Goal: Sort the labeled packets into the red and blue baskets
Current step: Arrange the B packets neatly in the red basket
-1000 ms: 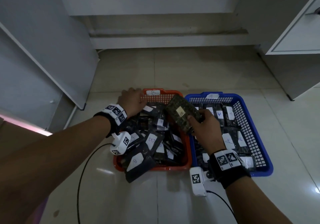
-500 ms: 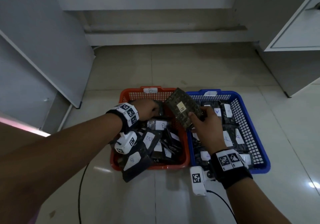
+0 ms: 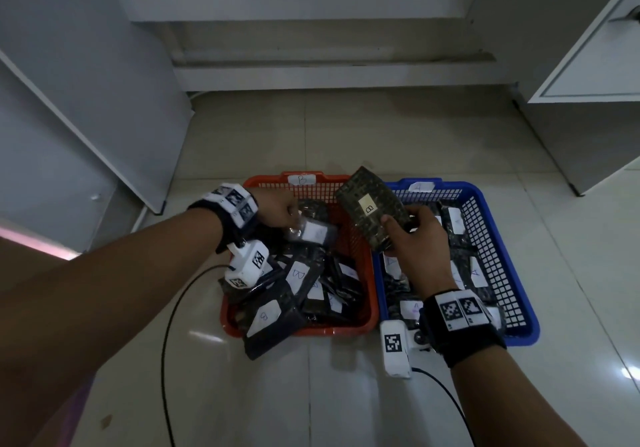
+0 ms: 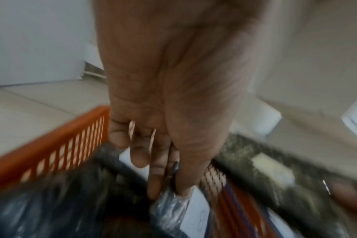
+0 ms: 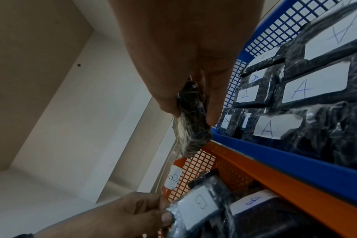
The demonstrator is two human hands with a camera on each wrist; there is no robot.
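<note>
On the floor a red basket (image 3: 363, 323) tagged B stands left of a blue basket (image 3: 519, 329) tagged A. Both hold several dark wrapped packets with white labels. My right hand (image 3: 412, 235) holds a dark packet labelled B (image 3: 372, 213) up over the gap between the baskets, thumb on its face; the right wrist view shows this held packet (image 5: 190, 119) edge-on. My left hand (image 3: 277, 209) is over the far part of the red basket and pinches the corner of another packet labelled B (image 3: 313, 232), seen also as a white-labelled packet (image 5: 196, 207) in the right wrist view.
One packet labelled B (image 3: 268, 322) hangs over the red basket's near rim. White cabinet panels stand at the left (image 3: 86, 100) and right (image 3: 595, 66). A step (image 3: 329, 72) runs along the back wall. A black cable (image 3: 166, 342) trails over the tiled floor.
My left hand moved from the red basket's far left rim rightward into the basket and took hold of a B packet. The right hand's packet stayed raised, shifting slightly.
</note>
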